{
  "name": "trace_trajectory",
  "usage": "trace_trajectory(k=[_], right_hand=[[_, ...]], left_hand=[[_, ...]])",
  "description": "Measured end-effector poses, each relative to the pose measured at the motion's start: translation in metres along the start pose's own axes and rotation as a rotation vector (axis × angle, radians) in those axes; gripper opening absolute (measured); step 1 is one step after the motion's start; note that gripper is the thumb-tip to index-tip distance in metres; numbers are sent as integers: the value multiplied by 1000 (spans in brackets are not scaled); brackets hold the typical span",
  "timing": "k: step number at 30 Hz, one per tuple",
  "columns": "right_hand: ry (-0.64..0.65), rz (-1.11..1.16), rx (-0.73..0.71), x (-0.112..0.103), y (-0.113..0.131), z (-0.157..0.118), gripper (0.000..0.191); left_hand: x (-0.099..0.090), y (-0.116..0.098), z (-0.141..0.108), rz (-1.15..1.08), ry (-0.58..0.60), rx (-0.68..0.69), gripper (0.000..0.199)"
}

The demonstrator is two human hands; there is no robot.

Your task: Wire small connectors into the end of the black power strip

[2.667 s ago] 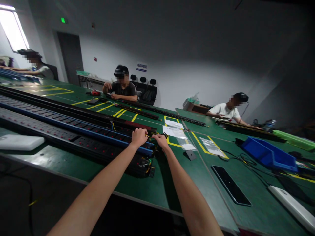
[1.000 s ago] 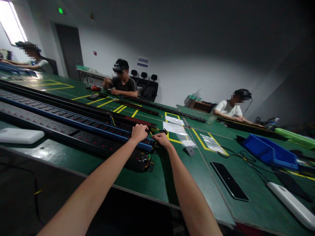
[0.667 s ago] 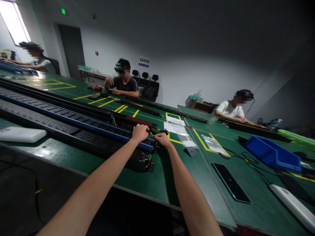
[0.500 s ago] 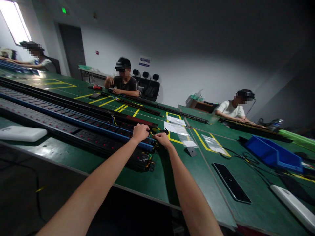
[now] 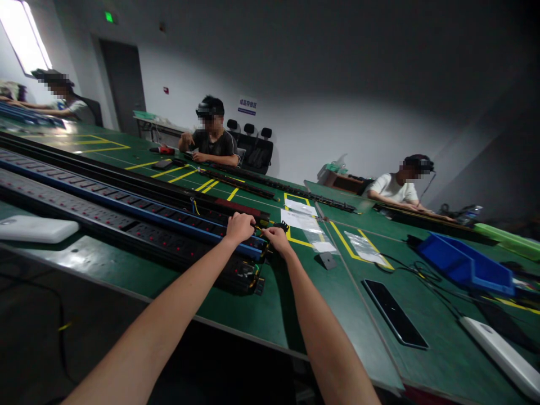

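Observation:
My left hand (image 5: 240,226) is closed over the right end of a long blue-edged power strip (image 5: 162,212), its fingertips bent down at the end. Just right of it, my right hand (image 5: 276,238) pinches at the same open end. A small yellowish bit, perhaps wire, shows between the hands; what the fingers hold is too small to make out. Nearer to me lies a black power strip (image 5: 156,239) with red-marked outlets and exposed wires at its end. Behind the blue strip, a yellow wire (image 5: 196,206) sticks up beside a dark long housing (image 5: 240,208).
On the green table (image 5: 337,306) lie a phone (image 5: 395,314), a small dark plate (image 5: 326,260), papers (image 5: 297,219) and white power banks (image 5: 37,229). A blue bin (image 5: 464,264) and cables stand at right. Three co-workers sit across the table, one near a red drill (image 5: 163,150).
The view has shifted very slightly. Both my hands stay at the end of the blue-edged strip, with only tiny finger movement.

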State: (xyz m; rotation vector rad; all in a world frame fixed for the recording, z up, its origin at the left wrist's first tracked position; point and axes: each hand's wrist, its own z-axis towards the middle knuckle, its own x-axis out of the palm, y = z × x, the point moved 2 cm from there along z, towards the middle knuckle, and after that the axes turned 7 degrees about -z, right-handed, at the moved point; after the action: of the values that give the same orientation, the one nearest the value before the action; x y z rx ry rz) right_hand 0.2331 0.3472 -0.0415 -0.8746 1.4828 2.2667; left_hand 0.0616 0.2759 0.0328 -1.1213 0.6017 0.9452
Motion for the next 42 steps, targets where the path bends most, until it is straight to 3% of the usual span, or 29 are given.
trace_trajectory(k=[14, 24, 35, 42], right_hand=[[-15, -47, -30, 3, 5, 6, 55], [-33, -20, -28, -2, 12, 7, 60], [101, 124, -44, -1, 13, 3, 50], [87, 118, -71, 2, 16, 8, 50]], left_hand=[[2, 3, 2, -57, 17, -24, 34], [3, 17, 19, -256, 43, -127, 32], [-5, 25, 20, -412, -250, -308, 37], [-7, 25, 18, -400, -275, -324, 37]])
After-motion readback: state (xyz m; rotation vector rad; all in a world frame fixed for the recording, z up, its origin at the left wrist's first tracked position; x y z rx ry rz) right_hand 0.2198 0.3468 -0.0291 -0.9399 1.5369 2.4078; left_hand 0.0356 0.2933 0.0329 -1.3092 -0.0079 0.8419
